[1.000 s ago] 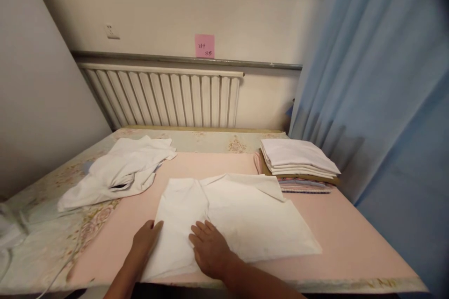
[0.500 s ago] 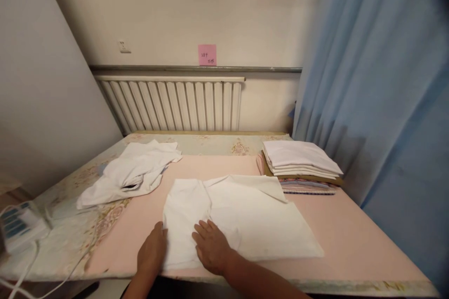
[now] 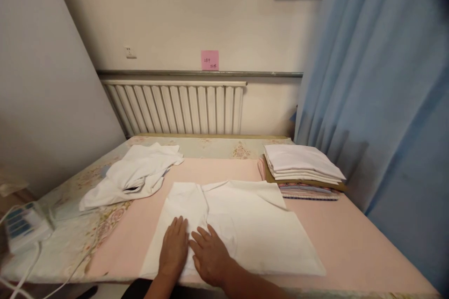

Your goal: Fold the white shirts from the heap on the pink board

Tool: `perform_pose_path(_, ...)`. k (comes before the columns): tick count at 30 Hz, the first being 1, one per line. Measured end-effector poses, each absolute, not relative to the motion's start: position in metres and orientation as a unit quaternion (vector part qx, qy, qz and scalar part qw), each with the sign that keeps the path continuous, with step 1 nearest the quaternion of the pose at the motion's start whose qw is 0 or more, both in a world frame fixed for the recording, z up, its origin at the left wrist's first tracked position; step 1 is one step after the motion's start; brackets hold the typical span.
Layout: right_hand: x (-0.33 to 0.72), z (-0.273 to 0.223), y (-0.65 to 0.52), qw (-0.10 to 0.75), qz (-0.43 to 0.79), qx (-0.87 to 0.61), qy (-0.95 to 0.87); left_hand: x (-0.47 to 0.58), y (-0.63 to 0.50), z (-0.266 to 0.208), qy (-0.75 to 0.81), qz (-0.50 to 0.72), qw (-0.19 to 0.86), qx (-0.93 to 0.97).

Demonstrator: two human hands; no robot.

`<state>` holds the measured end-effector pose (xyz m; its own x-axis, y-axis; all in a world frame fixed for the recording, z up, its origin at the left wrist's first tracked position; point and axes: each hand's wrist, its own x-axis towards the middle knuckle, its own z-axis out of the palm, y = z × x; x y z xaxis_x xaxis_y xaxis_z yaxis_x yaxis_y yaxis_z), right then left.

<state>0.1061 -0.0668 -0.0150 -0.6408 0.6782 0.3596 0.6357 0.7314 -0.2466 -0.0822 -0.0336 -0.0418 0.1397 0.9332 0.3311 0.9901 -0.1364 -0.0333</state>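
A white garment point(image 3: 252, 224), which looks like a T-shirt, lies spread and partly folded on a pink cloth point(image 3: 354, 243) in front of me. A folded-over part runs along its left side. My left hand point(image 3: 174, 245) rests flat on that left part, fingers stretched out toward the wall. Close beside it, my right hand point(image 3: 209, 254) presses down on the same garment with fingers spread. Neither hand grips anything. Under my palms the fabric is hidden.
A crumpled white garment point(image 3: 140, 170) lies at the back left. At the back right is a stack of folded clothes point(image 3: 303, 163). A white power strip point(image 3: 26, 226) with cables sits at the left edge. A blue curtain point(image 3: 365, 79) hangs on the right.
My left hand has moved from the garment's left edge inward onto the fabric, next to my right hand. At the lower left, the fabric now reaches farther out. The view has tilted up slightly.
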Motion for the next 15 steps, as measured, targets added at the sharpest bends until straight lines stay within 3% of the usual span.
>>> perform_pose_path(15, 0.119, -0.017, -0.071, 0.234, 0.053, -0.372, -0.897, -0.071, -0.038, -0.046, -0.674, -0.109, 0.064, -0.728)
